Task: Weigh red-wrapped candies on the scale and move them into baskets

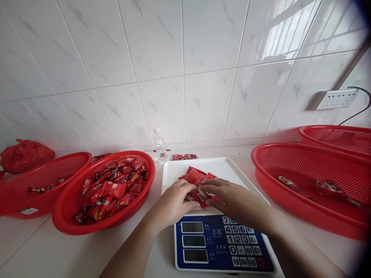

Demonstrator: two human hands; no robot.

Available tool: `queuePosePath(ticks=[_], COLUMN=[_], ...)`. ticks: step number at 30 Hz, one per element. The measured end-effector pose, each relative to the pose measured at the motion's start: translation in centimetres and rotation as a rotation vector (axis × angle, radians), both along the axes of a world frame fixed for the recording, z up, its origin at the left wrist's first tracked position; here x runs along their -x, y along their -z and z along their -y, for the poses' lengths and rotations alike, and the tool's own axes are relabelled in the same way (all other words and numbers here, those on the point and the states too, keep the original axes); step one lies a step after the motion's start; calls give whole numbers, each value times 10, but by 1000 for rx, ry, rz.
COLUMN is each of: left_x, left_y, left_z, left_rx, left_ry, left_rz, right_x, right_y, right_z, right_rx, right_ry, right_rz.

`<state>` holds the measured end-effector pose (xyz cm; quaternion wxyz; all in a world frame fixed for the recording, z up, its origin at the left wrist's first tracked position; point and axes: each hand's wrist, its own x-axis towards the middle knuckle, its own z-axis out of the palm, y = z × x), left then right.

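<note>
A small pile of red wrapped snack packets [194,175] lies on the white tray of a digital scale [216,247]. From the left, my left hand [175,199] curves round the near packets, its fingers bent and thumb below. My right hand [228,197] closes in from the other side, fingers over the packets and thumb low. Parts of the pile are hidden under my fingers. The blue panel of the scale faces me, with three displays at left and a keypad partly covered by my right arm.
At left, a red basket [59,222] is heaped with similar packets; beside it, another red basket [74,162] holds a few. A red plastic bag [26,154] sits far left. Behind the scale are a clear bottle [160,146] and a packet strip [184,157]. Red baskets [269,154] stand at right.
</note>
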<state>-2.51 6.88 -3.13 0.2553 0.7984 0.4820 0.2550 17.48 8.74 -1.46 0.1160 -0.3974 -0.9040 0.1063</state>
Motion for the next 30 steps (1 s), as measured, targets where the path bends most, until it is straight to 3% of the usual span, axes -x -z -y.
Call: queuePosePath(ticks=[7,13,23,30], left_x=[15,13,8,6], left_y=[9,14,14,6], left_z=[-12,-13,-11,-5], left_rx=[-192,-190,-216,-95], left_ry=[-195,-123,-98,-24], left_rz=[-105,-143,-104,-88], right_x=[-23,-23,-25,-24], right_y=[8,12,10,5], right_z=[-23,-27,-31,-28], right_rx=[-15,-7,-83,-81], right_ry=[222,230,235,256], right_rz=[69,53,-206,-185])
